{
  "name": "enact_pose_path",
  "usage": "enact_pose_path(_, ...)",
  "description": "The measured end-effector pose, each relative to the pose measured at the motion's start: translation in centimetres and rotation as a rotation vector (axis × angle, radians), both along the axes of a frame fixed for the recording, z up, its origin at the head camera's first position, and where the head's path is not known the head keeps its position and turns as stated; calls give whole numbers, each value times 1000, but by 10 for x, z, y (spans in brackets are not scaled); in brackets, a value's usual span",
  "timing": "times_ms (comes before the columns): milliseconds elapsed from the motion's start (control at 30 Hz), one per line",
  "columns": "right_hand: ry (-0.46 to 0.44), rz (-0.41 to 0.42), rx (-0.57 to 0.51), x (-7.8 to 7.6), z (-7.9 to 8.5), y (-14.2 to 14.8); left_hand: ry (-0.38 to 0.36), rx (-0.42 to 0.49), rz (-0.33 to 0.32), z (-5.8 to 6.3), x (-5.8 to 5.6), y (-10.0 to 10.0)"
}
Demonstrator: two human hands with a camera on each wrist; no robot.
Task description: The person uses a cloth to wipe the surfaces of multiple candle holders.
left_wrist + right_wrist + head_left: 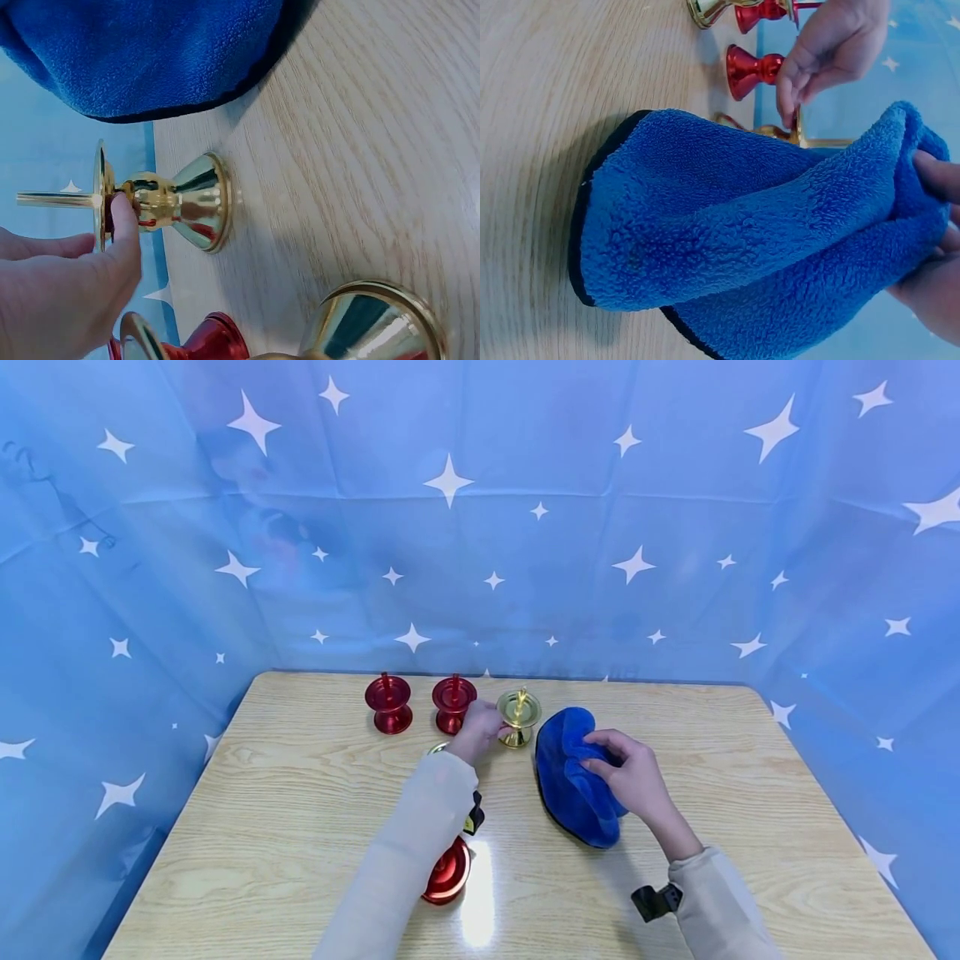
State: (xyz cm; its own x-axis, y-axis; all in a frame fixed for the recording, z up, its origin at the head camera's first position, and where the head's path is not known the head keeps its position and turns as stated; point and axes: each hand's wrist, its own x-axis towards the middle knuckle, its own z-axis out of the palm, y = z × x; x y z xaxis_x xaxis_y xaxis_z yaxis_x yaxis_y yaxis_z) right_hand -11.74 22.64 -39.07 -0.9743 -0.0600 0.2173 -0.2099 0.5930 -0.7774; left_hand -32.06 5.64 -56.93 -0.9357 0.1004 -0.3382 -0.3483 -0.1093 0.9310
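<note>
My left hand (478,729) pinches the stem of a shiny gold candlestick (517,737) just below its dish, as the left wrist view shows. That candlestick stands upright on the table, a thin spike rising from its dish. To its right, my right hand (632,771) pinches the upper part of a plush blue cloth (564,781) with dark edging between thumb and fingers. The cloth bunches at the grip, and its lower part hangs to the table. Some of the candlestick is hidden behind the cloth in the right wrist view.
Two red candlesticks (392,720) stand along the back, left of the gold one. Another gold candlestick (375,322) is mostly hidden behind my left wrist. Nearer the front, a red candlestick (450,870) is partly covered by my left sleeve. A starry blue curtain (525,568) surrounds the wooden table (262,827).
</note>
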Motion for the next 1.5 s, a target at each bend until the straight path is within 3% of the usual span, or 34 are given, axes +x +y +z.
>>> enact_pose_path(133,-4,-2,2,0,0,0,1,108,-22,2,-2,1)
enact_pose_path(300,1,3,10,-1,-1,0,17,150,-49,4,-4,4)
enact_pose_path(333,2,4,13,-1,-2,0,30,126,-54,4,-5,4)
enact_pose_path(433,2,2,26,-1,-3,1,81,-99,-50,6,-10,2)
enact_pose_path(533,-1,-3,44,-1,-4,4,130,-318,-44,24,-14,-9)
enact_pose_path(633,-5,-9,56,-2,-4,7,101,-358,-85,61,-15,-26)
enact_pose_path(767,-11,-15,64,-2,-4,10,97,-229,-124,107,-22,-56)
enact_pose_path(800,-14,-17,67,-2,-4,11,135,-186,-121,115,-24,-64)
enact_pose_path(867,-19,-18,70,-1,-4,11,129,-139,-106,148,-12,-82)
enact_pose_path(1033,-33,-18,70,-1,-3,13,87,-141,-31,234,43,-119)
enact_pose_path(1100,-35,-16,64,0,-3,14,93,-103,4,249,56,-132)
enact_pose_path(1167,-35,-13,58,1,-3,14,97,-48,64,253,60,-145)
enact_pose_path(1267,-40,-10,53,1,-3,15,106,-7,218,240,56,-165)
enact_pose_path(1333,-45,-9,55,1,-4,16,118,-42,336,225,50,-178)
enact_pose_path(1400,-50,-8,58,2,-5,17,105,-135,423,212,48,-190)
enact_pose_path(1500,-52,-7,71,1,-7,19,40,-240,456,194,52,-203)
